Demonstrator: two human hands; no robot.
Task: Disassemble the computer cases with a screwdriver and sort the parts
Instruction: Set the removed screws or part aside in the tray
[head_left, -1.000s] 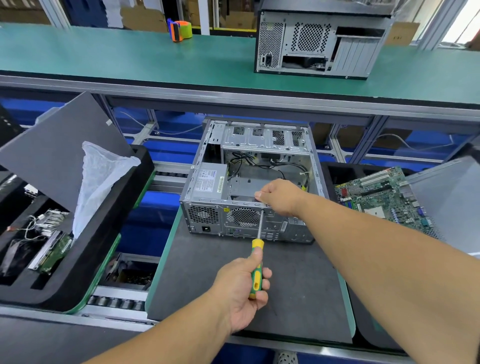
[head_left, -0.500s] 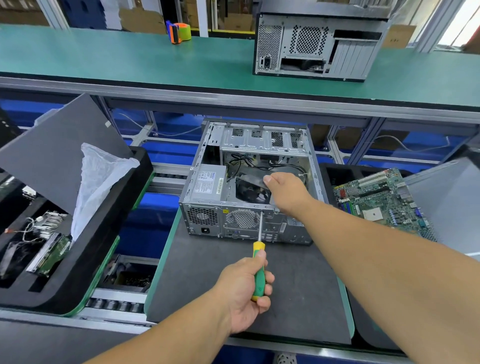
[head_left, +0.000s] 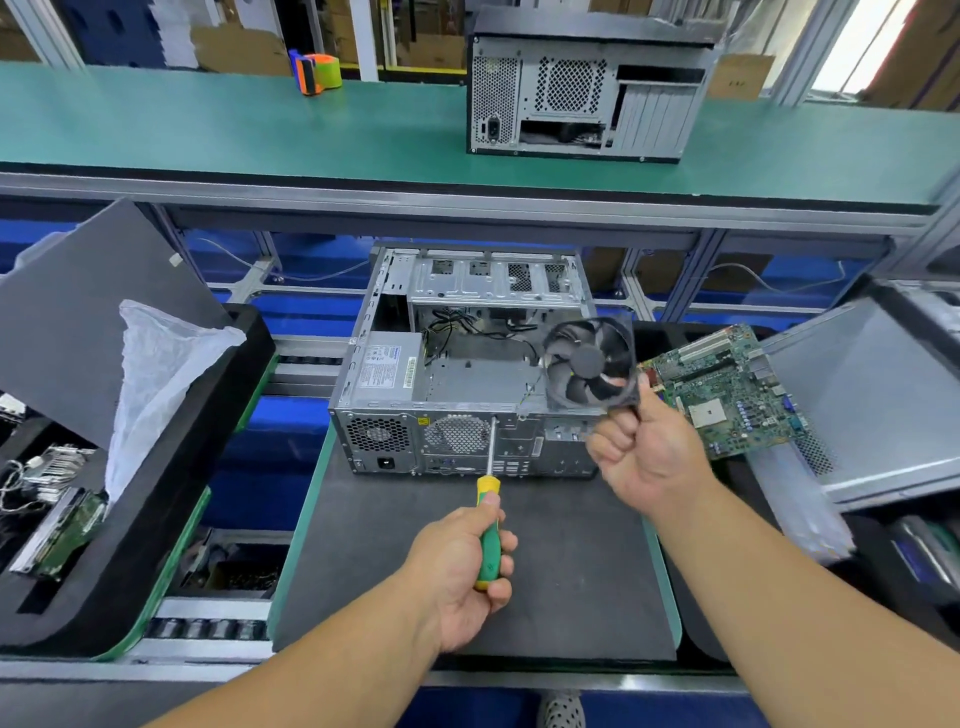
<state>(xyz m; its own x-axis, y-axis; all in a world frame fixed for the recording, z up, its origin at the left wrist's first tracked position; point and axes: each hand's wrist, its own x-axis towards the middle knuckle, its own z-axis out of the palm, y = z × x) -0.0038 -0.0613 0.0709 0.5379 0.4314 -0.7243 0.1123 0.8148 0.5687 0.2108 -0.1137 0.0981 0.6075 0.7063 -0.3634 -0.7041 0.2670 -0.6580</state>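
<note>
Now the fan (head_left: 589, 364) is coming up out of the open case (head_left: 467, 364), pinched in my right hand (head_left: 644, 457). Left hand (head_left: 462, 566) is gripping the screwdriver (head_left: 488, 535). Next I am thinking it needs sorting, maybe right by the board (head_left: 727, 389).

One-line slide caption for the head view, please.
Right hand lifts black case fan above open silver computer case; left hand grips green-yellow screwdriver.
</note>
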